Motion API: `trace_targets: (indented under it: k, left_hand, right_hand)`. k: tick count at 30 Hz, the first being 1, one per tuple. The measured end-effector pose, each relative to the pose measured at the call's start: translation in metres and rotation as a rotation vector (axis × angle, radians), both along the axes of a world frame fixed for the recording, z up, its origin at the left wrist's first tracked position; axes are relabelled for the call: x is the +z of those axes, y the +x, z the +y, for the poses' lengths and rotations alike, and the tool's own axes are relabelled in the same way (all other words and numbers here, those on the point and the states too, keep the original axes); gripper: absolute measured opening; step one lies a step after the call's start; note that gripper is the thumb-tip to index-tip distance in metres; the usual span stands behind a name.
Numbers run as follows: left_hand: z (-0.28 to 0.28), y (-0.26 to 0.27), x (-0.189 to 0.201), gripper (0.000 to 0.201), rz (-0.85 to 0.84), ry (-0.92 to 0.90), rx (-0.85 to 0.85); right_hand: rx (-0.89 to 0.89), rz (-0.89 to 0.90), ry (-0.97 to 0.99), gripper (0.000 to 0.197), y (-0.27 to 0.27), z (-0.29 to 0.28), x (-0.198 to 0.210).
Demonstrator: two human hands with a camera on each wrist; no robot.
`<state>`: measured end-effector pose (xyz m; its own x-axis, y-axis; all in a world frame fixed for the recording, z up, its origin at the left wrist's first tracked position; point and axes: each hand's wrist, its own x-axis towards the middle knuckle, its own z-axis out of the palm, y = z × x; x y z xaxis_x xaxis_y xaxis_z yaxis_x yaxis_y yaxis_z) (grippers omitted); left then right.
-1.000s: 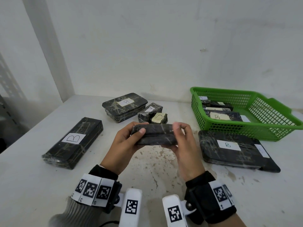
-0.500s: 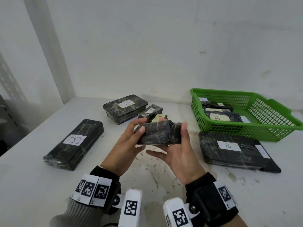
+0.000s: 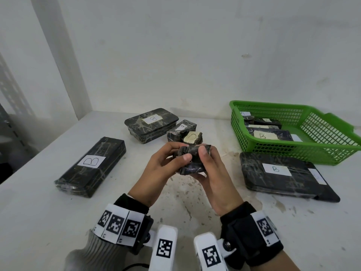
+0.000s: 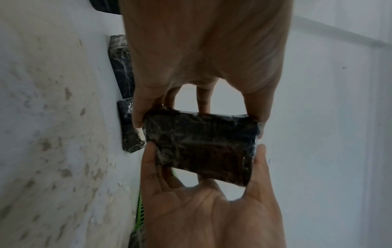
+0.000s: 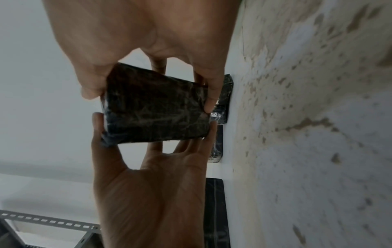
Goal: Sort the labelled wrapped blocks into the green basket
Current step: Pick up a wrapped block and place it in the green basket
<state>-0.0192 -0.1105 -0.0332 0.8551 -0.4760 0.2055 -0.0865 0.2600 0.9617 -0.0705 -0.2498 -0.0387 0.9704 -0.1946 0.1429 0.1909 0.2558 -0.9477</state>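
White desk (image 3: 48,222) with stains in the middle, and the green basket (image 3: 332,153) sits off to the right at the back, on the right hand's side. It already has a few wrapped blocks in it; I can read an "A" and a "B" on the labels in there.

Biggest pieces still out: a long block marked "B" (image 3: 91,166) on the left, a flat wide block marked "B" (image 3: 281,173) just in front of the basket, and a rounded box-shaped block (image 3: 151,124) at the back whose label I can't make out for sure. Two small blocks (image 3: 184,134) sit near that one, writing too small to call.

The one that matters is the small wrapped block (image 4: 201,147), held up over the middle of the desk between both hands. Left hand (image 3: 166,167) pinches one end, right hand (image 3: 210,173) pinches the other, thumbs on the near face. No label shows on any face I can see, so my guess is they're turning it to find one. The basket lies right and forward, so the right hand looks like the natural one to carry it over.
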Motion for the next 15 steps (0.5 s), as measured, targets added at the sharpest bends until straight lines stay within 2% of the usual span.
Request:
trace_targets:
  k: [2,4,11,15]
  left_hand:
    - [0.0001,0.0008,0.0001,0.042,0.010,0.002,-0.006]
    - [-0.0002,0.0017,-0.0005,0.043,0.022,0.004,-0.014]
    - [0.0022,0.0023,-0.0032,0.061,0.033,0.031,-0.107]
    - [0.0009,0.0021,-0.0026,0.059,0.035,0.009,-0.078]
  right_hand:
    - [0.006,0.041,-0.003,0.082,0.0009,-0.0018,-0.0021]
    - [0.011,0.068,0.000,0.090,0.0014,-0.0024,-0.0018]
    - [-0.052,0.083,0.000,0.065,0.0023,-0.0058,0.0033]
    - [-0.031,0.089,0.008,0.064,0.0013,-0.0076,0.0035]
